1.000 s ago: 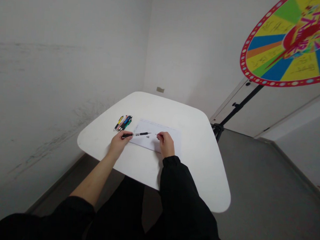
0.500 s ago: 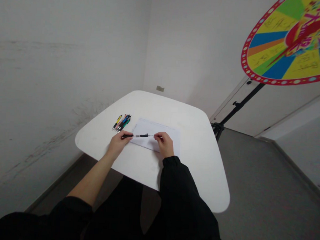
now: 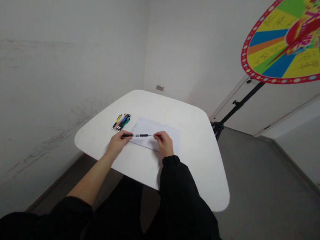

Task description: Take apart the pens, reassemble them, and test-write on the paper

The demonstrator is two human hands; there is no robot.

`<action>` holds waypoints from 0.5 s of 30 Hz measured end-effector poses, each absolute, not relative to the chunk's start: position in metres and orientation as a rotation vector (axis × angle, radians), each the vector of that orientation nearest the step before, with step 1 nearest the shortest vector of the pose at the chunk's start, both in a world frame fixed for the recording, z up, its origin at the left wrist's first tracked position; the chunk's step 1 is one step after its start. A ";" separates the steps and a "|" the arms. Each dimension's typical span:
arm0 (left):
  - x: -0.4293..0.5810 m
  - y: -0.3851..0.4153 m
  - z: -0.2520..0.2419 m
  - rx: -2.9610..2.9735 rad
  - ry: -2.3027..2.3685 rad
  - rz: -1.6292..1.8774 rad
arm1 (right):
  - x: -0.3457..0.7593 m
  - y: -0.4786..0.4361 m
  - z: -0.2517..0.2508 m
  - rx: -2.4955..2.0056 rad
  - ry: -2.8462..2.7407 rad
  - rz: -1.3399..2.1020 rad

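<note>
A black pen [image 3: 137,135] lies level just above a white sheet of paper [image 3: 163,132] on the white table [image 3: 195,161]. My left hand [image 3: 117,143] is closed around the pen's left end. My right hand [image 3: 164,143] pinches at the pen's right tip, where a thin part shows; I cannot make out if it is separate from the pen. A small bunch of coloured pens [image 3: 121,121] lies on the table to the left of the paper, beyond my left hand.
White walls stand close on the left and behind the table. A colourful prize wheel [image 3: 290,41] on a black tripod stand [image 3: 224,119] rises at the right. Grey floor lies to the right of the table, with a door behind the stand.
My right hand has moved left until its fingertips meet the pen's tip. The small grey piece seen on the paper a second ago is no longer visible. My left hand stays put.
</note>
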State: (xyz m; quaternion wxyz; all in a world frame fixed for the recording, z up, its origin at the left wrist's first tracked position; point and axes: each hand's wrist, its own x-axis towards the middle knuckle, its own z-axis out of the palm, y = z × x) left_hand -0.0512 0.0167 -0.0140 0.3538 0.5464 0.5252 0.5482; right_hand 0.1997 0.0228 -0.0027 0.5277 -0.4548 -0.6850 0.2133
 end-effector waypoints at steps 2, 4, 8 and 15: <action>-0.051 0.016 -0.013 1.429 1.366 1.411 | 0.199 0.022 -0.001 -1.095 -1.647 0.512; -0.050 0.016 -0.012 1.446 1.374 1.399 | 0.198 0.021 0.001 -1.096 -1.665 0.515; -0.050 0.015 -0.011 1.476 1.380 1.359 | 0.195 0.019 0.002 -1.062 -1.695 0.523; -0.051 0.016 -0.014 1.509 1.371 1.340 | 0.192 0.018 0.001 -1.062 -1.704 0.577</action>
